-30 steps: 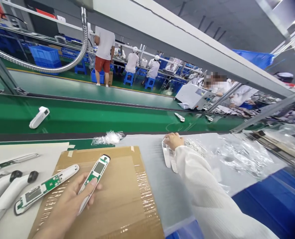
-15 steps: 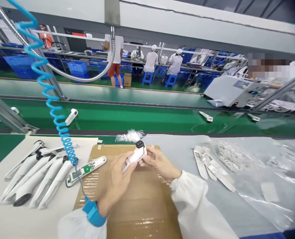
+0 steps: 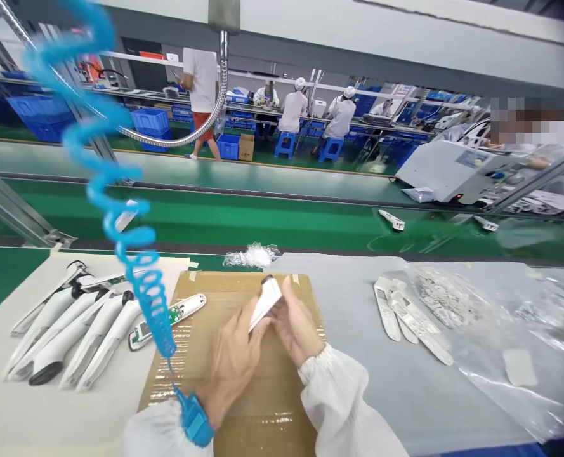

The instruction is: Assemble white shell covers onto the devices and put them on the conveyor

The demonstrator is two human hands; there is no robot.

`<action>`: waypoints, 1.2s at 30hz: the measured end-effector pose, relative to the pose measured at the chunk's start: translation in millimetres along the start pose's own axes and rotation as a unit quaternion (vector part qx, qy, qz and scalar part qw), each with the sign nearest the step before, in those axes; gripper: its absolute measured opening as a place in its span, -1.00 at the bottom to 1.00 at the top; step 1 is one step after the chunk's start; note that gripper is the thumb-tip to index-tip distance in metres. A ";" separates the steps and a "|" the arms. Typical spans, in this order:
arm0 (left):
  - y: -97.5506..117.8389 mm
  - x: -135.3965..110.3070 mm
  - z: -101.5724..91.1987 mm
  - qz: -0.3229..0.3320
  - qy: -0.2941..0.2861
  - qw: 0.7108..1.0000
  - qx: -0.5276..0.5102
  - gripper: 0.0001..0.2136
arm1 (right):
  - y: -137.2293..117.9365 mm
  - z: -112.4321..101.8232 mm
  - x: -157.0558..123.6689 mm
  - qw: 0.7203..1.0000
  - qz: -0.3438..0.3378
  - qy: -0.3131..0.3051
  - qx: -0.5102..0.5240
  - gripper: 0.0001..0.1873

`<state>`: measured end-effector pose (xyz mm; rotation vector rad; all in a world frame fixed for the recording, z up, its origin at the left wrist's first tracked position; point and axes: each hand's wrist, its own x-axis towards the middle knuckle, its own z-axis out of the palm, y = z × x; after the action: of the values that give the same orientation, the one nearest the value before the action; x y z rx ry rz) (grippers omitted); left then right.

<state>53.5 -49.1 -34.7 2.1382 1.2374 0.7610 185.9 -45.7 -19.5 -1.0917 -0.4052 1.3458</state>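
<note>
Head view: a green conveyor belt [image 3: 215,216] runs along the far edge of the worktop [image 3: 10,279] and carries three small white items, the clearest just right of centre [image 3: 391,219]. A clear plastic bag [image 3: 505,324] lies toward the right end of the worktop, over a pale grey foam sheet [image 3: 348,298]. A white sheet [image 3: 72,412] covers the left end. A film-wrapped cardboard sheet [image 3: 224,282] sits between them, at the near edge.

On the white sheet lie about five white pen-shaped units [image 3: 91,343]; overlap prevents an exact count. One open unit with a green circuit board [image 3: 167,320] rests on the cardboard's left part. At least three white strips [image 3: 386,311] overlap on the foam sheet. One crumpled plastic wad [image 3: 252,256] sits at the far edge of the foam sheet.

Above the cardboard, a white casing [image 3: 266,303] stands tilted, black tip upward. The left hand [image 3: 231,365] grasps its lower end; the right hand [image 3: 297,317] presses against its side. Inspection note: holding it over the cardboard, with pressure kept even and off the tip, limits slip and damage. One blue wrist strap [image 3: 195,419] is worn on the left wrist, its coiled cord [image 3: 148,298] rising past the hand.
</note>
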 end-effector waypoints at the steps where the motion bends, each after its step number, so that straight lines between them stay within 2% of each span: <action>1: -0.1 -2.3 2.6 0.009 -0.020 0.998 0.053 -0.60 | 2.6 4.8 0.9 0.998 0.021 0.033 0.057 -0.51; 3: -3.1 -6.4 4.2 0.039 -0.069 0.988 0.135 -0.59 | 7.5 11.1 2.9 0.988 0.039 0.077 0.131 -0.46; 5: -10.0 -8.4 0.1 0.067 -0.106 0.976 0.179 -0.56 | 10.4 12.4 3.7 0.981 0.060 0.083 0.162 -0.42; 7: -18.5 -8.0 -8.8 0.063 -0.126 0.968 0.206 -0.55 | 10.3 10.1 2.1 0.981 0.094 0.040 0.165 -0.41; 9: -24.1 -5.6 -19.6 0.024 -0.136 0.965 0.222 -0.55 | 7.5 6.7 -2.3 0.982 0.114 -0.039 0.149 -0.47; 10: -24.5 -4.2 -24.6 0.002 -0.128 0.967 0.219 -0.56 | 6.0 5.4 -5.2 0.981 0.110 -0.080 0.137 -0.51; 12: -19.1 -1.6 -31.6 -0.017 -0.073 0.981 0.181 -0.60 | 4.4 4.4 -11.6 0.980 0.083 -0.133 0.118 -0.57; 15: -0.9 0.5 -31.8 0.011 0.014 0.996 0.092 -0.60 | 8.8 6.2 -20.1 0.984 0.062 -0.134 0.099 -0.59; 18: 13.9 -1.4 -22.4 0.039 0.035 0.998 0.045 -0.72 | 17.1 8.3 -25.8 0.987 0.061 -0.121 0.087 -0.61; 20: 16.5 -3.2 -17.3 0.059 0.058 0.996 0.025 -0.75 | 20.4 9.0 -27.5 0.987 0.059 -0.128 0.081 -0.62; 22: 13.1 -1.4 -19.7 0.052 0.038 0.998 0.004 -0.74 | 20.3 8.8 -26.3 0.986 0.063 -0.131 0.077 -0.60; 23: 9.4 2.3 -25.4 0.036 0.006 0.999 -0.004 -0.73 | 18.9 7.7 -24.5 0.987 0.065 -0.129 0.074 -0.58; 25: -1.2 17.5 -45.9 0.013 -0.111 0.993 -0.024 -0.67 | 13.9 2.0 -18.5 0.992 0.048 -0.110 0.044 -0.54; 27: -15.3 43.5 -75.4 0.000 -0.244 0.968 -0.051 -0.67 | 7.4 -9.1 -11.2 0.997 -0.001 -0.064 -0.053 -0.52; 28: -23.0 59.8 -91.2 -0.015 -0.291 0.955 -0.060 -0.71 | 4.4 -16.0 -7.7 0.991 -0.031 -0.037 -0.122 -0.51; 29: -31.0 77.8 -106.3 -0.048 -0.299 0.951 -0.056 -0.72 | 2.0 -22.8 -4.5 0.980 -0.059 -0.013 -0.192 -0.51; 30: -39.2 96.8 -119.7 -0.078 -0.275 0.958 -0.036 -0.70 | 0.6 -28.7 -1.8 0.963 -0.080 0.002 -0.256 -0.52; 33: -65.1 153.0 -144.4 -0.117 -0.129 0.984 0.031 -0.65 | 4.1 -31.7 3.9 0.914 -0.120 -0.004 -0.387 -0.56; 36: -92.8 194.6 -148.3 -0.152 -0.034 0.983 0.100 -0.69 | 18.7 -4.2 10.5 0.868 -0.175 -0.063 -0.461 -0.67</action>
<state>-23.3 189.3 41.2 2.0392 1.6126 0.4438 181.1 -40.6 -40.2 -1.5940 -1.3732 0.8736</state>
